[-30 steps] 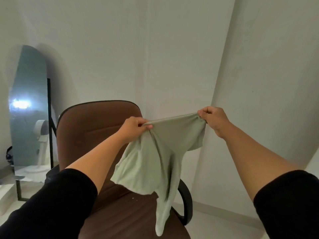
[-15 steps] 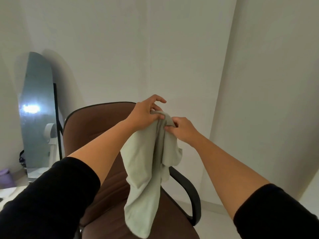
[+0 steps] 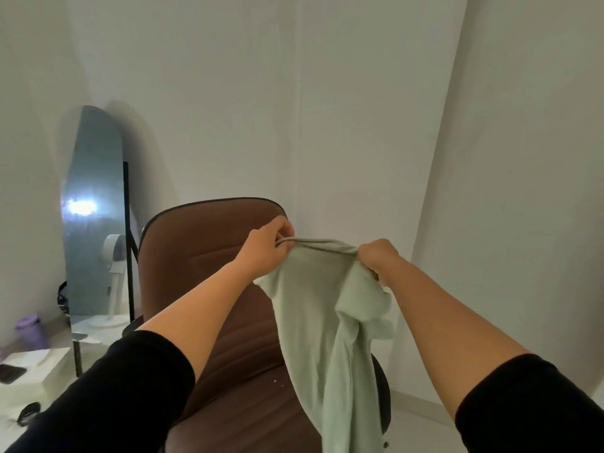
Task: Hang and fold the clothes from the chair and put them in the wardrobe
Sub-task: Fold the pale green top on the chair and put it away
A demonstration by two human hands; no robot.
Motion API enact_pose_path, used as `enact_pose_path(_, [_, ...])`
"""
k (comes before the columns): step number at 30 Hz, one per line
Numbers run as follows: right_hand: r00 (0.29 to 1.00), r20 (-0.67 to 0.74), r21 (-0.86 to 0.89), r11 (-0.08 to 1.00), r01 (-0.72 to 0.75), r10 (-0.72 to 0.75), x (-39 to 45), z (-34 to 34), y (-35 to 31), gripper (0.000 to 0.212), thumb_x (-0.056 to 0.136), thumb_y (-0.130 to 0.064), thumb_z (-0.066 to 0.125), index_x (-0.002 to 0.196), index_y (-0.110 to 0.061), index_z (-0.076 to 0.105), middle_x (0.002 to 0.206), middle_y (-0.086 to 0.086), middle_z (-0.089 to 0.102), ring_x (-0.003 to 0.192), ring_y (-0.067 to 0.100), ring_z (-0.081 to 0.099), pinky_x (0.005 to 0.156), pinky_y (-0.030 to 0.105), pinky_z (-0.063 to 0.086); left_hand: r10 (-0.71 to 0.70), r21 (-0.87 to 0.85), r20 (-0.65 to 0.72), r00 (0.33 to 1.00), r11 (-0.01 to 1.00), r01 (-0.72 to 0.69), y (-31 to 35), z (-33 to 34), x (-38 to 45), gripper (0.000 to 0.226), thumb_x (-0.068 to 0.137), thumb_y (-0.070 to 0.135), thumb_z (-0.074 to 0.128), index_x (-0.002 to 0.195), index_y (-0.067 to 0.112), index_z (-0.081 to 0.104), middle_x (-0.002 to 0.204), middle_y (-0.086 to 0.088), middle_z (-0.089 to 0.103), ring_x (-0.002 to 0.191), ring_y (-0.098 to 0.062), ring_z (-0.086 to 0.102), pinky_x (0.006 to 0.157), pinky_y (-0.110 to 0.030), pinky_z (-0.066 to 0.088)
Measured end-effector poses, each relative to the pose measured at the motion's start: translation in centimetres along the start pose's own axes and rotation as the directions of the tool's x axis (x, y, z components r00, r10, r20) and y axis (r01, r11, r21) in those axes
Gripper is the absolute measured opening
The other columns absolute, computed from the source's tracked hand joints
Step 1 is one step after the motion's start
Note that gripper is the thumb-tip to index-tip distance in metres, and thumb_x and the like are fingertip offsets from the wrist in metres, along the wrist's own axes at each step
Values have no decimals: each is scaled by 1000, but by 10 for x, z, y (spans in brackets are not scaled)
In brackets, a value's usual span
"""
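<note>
A pale green garment [image 3: 330,328] hangs in the air in front of the brown office chair [image 3: 212,243]. My left hand [image 3: 266,251] pinches its top edge on the left. My right hand [image 3: 377,258] grips the same edge a short way to the right. The cloth droops between and below the hands, and its lower part trails past the chair seat [image 3: 242,413] to the bottom of the frame. The wardrobe is not in view.
A tall arched mirror [image 3: 93,207] leans against the wall left of the chair. A white low table [image 3: 29,374] with a dark phone and a purple cup [image 3: 31,331] stands at the lower left. White walls close in behind and to the right.
The hands met at the top of the garment half a second ago. They have now drawn apart again, spreading the top edge, with the cloth hanging longer below.
</note>
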State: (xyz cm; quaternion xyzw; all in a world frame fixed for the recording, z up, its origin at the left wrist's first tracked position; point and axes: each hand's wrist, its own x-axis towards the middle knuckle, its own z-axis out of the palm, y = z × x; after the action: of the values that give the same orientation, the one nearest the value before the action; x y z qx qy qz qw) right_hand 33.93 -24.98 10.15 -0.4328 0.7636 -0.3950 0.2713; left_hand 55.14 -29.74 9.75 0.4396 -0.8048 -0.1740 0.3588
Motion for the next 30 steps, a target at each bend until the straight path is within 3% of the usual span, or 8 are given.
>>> enact_pose_path(5, [926, 376, 609, 761, -224, -28, -23, 0, -33, 21, 97, 0, 26, 102, 1, 46, 81, 18, 62, 48, 21, 66, 45, 26, 56, 103, -75, 8, 995, 992, -102, 35, 1, 10, 15, 91, 14, 47, 93, 28, 52, 81, -16, 64, 69, -26, 56, 66, -29, 44])
enact_pose_path(10, [854, 506, 644, 712, -282, -119, -30, -8, -31, 33, 95, -1, 26, 121, 6, 45, 99, 26, 66, 74, 32, 71, 69, 35, 59, 47, -192, 188, 981, 981, -10, 43, -7, 8, 17, 86, 33, 55, 84, 24, 69, 80, 10, 64, 71, -9, 55, 65, -22, 40])
enact_pose_path(12, [836, 529, 611, 749, -257, -145, -31, -7, -27, 36, 92, -1, 28, 123, 5, 46, 105, 21, 66, 87, 29, 69, 79, 37, 57, 58, -57, 235, 970, 997, -46, 41, -4, 4, 28, 78, 44, 68, 93, 21, 65, 90, 9, 59, 82, -9, 55, 67, -21, 39])
enact_pose_path(15, [790, 582, 559, 801, -215, -194, -32, -9, -18, 31, 91, 0, 35, 118, -2, 51, 114, 16, 64, 104, 27, 64, 90, 37, 52, 173, 208, 228, 958, 953, -221, 36, 1, 4, 25, 78, 14, 66, 102, 15, 57, 100, 5, 46, 93, -16, 52, 71, -18, 33])
enact_pose_path(18, [844, 504, 237, 969, 68, -182, -31, -15, -12, 26, 88, -3, 58, 114, -3, 59, 108, 10, 69, 98, 19, 67, 87, 30, 53, 188, 211, 210, 959, 950, -232, 29, -12, 7, 26, 80, 2, 55, 102, 16, 56, 104, 3, 45, 90, -14, 46, 76, -19, 33])
enact_pose_path(21, [918, 285, -95, 945, 314, -276, -31, -15, -13, 16, 85, -17, 66, 98, -7, 67, 82, 1, 69, 76, 12, 62, 70, 23, 47, 175, 292, 289, 941, 920, -261, 22, -19, 5, 31, 81, 0, 48, 103, 22, 51, 101, 2, 47, 89, -18, 48, 76, -26, 38])
enact_pose_path(26, [906, 81, -28, 907, 420, -416, -34, 3, -11, 20, 87, -22, 56, 87, -3, 57, 80, 7, 51, 73, 20, 46, 67, 36, 49, 166, 347, 284, 944, 900, -263, 18, -24, -13, 36, 88, 6, 44, 118, 23, 35, 65, -2, 50, 54, -19, 46, 53, -30, 39])
enact_pose_path(30, [902, -87, 5, 905, 426, -424, -41, 17, -12, 20, 87, -18, 55, 75, -2, 51, 77, 10, 52, 73, 27, 54, 71, 52, 56, 264, 322, 349, 899, 867, -380, 27, -8, -34, 48, 92, 11, 44, 131, 34, 27, 87, -5, 56, 72, -24, 56, 66, -36, 48])
